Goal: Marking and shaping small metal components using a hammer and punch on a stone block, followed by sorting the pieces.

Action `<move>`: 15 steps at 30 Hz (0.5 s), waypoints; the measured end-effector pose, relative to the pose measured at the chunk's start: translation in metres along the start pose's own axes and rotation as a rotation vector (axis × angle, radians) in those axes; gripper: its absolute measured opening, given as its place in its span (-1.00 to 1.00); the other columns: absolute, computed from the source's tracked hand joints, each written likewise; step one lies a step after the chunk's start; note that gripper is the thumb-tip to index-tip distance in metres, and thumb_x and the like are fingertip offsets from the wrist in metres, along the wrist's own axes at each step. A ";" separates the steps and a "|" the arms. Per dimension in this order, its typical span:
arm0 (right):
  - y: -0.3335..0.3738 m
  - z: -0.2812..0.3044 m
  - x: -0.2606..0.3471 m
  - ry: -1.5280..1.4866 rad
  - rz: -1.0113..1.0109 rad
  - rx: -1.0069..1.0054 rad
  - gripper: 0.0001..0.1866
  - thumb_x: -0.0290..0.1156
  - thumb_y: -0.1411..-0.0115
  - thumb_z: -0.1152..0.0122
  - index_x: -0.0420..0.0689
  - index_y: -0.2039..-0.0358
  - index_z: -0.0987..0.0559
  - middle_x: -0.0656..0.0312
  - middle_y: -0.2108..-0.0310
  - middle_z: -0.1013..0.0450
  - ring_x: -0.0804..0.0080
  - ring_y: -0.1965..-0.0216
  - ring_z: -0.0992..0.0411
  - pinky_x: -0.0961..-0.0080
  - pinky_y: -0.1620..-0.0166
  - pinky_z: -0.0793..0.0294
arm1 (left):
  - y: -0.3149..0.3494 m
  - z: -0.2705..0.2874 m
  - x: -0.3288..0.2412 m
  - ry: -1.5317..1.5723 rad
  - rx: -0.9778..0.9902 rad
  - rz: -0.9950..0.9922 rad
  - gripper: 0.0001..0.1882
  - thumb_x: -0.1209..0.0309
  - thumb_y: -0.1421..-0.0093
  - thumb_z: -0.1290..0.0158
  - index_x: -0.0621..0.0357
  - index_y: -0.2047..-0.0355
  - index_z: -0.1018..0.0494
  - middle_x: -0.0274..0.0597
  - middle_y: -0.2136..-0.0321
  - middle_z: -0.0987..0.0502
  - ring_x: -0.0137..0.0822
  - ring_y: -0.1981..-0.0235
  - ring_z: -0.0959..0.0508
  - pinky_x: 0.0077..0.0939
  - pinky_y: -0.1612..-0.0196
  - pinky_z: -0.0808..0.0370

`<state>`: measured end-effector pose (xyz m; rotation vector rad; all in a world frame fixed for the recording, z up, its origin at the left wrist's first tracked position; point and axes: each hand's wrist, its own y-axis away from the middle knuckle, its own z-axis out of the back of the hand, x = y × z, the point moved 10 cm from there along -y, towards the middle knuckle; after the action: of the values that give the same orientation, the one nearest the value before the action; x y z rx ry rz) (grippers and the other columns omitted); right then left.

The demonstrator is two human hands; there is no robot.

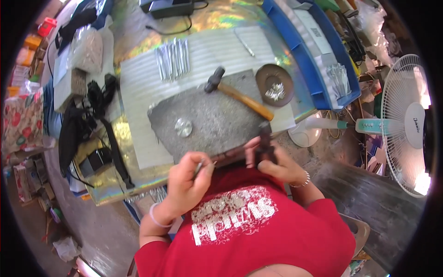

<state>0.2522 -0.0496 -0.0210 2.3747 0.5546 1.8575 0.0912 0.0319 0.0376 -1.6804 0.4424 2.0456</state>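
Ideally, brace the left hand (187, 177), pinching a thin metal piece (199, 168); at its three o'clock, the right hand (279, 166) grips a dark tool (265, 141).

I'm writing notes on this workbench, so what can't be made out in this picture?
Thin silvery piece, head view: mostly covered by the left hand gripping it.
Dark object, head view: blurred, and partly covered by the right hand.
Silver pieces in the brown dish, head view: too small to count or tell their shapes.
Black device, head view: cut off by the top edge.
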 end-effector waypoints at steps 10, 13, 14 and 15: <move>0.055 0.190 0.044 0.989 0.000 -1.023 -0.54 -0.34 -0.17 -0.13 -0.26 -0.02 -0.28 -0.16 0.22 -0.41 -0.06 0.19 -0.41 0.27 0.13 -0.38 | -0.288 -0.048 -0.144 -0.506 -0.018 -0.621 -0.80 0.36 -0.16 0.03 0.29 0.40 -0.38 0.16 0.58 -0.45 0.14 0.50 -0.49 -0.16 0.42 -0.39; 0.050 0.195 0.039 0.864 -0.041 -1.009 -0.52 -0.32 -0.13 -0.17 -0.28 0.01 -0.30 -0.19 0.17 -0.40 -0.15 0.13 -0.39 0.17 0.10 -0.38 | -0.401 -0.085 -0.162 -0.696 -0.067 -0.721 -0.73 0.27 -0.13 0.06 0.28 0.45 -0.40 0.22 0.50 -0.48 0.18 0.40 -0.51 -0.01 0.33 -0.40; 0.051 0.194 0.046 0.926 0.045 -1.028 -0.53 -0.31 -0.12 -0.18 -0.27 0.02 -0.32 -0.18 0.19 -0.42 -0.15 0.16 -0.41 0.17 0.12 -0.39 | -0.435 -0.096 -0.171 -0.761 -0.097 -0.720 -0.74 0.28 -0.12 0.06 0.26 0.43 -0.42 0.21 0.48 -0.50 0.18 0.38 -0.51 0.00 0.30 -0.42; 0.049 0.193 0.052 0.919 0.018 -1.035 -0.54 -0.32 -0.11 -0.20 -0.27 0.05 -0.33 -0.17 0.21 -0.43 -0.12 0.20 -0.43 0.17 0.15 -0.41 | -0.467 -0.107 -0.179 -0.826 -0.129 -0.718 -0.75 0.28 -0.10 0.06 0.25 0.41 -0.45 0.20 0.46 -0.51 0.19 0.35 -0.51 0.01 0.28 -0.43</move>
<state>0.4575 -0.0470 -0.0105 0.8499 -0.3685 2.3177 0.4564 0.3465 0.2085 -0.7272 -0.5039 1.9685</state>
